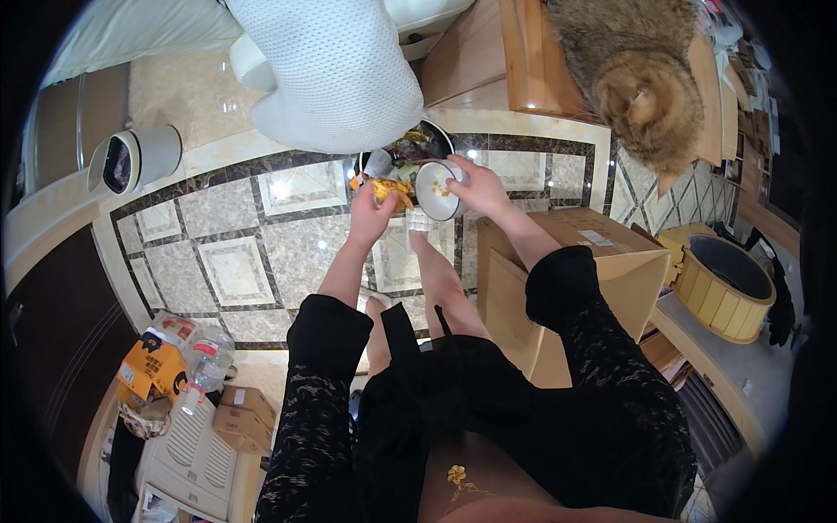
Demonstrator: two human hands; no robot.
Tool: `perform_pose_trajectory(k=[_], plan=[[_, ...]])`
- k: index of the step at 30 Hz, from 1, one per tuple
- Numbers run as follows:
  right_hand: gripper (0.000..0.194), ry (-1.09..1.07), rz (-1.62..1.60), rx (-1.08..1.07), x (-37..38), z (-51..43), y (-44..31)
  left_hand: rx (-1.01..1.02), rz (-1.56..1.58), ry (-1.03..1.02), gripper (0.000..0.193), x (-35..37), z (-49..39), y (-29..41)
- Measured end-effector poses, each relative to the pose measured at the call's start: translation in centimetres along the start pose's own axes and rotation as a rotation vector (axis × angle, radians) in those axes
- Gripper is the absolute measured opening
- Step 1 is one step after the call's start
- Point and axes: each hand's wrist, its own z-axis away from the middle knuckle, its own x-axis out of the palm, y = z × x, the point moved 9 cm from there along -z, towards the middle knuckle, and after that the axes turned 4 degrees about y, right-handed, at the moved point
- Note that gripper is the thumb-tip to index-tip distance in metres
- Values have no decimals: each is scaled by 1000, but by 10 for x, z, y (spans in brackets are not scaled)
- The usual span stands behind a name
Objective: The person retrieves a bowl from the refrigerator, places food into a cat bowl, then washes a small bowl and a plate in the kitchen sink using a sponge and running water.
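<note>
My left hand [371, 217] pinches a clump of yellow-orange food scraps [392, 190], possibly peel; I cannot tell exactly what it is. My right hand [485, 188] grips a small white bowl [433, 199] by its rim, thumb inside. The bowl is tilted, and a few yellow bits cling to its inner wall. Just beyond both hands is a dark-rimmed waste bin [447, 133] filled with mixed refuse, including crumpled clear plastic [378, 162]. A white textured cover hides part of the bin's far side.
The white-covered piece of furniture [333, 72] borders the bin. A large cardboard box [569, 242] stands close by my right forearm. A cat [644, 98] lies on a wooden surface [533, 59] at upper right. A second, white bin [153, 157] lies left; a plastic bottle [208, 363] is lower left.
</note>
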Motion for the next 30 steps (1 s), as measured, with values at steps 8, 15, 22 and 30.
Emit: perform_pose_trajectory(k=[8,15,22,30], plan=[[64,64,42,121,-21,-12,45,-127,-520,-81,54,35,-40,-41],[64,-114,252,250,6,-50,54,-172,-806,-254,54,55,-46,-72],[54,-318,-125,540,69,-102,89,158,-986,-260,23,75,-41,-34],[48,-425,-115,625,97,-100,121,-91,-810,-377,11,92,-66,-66]])
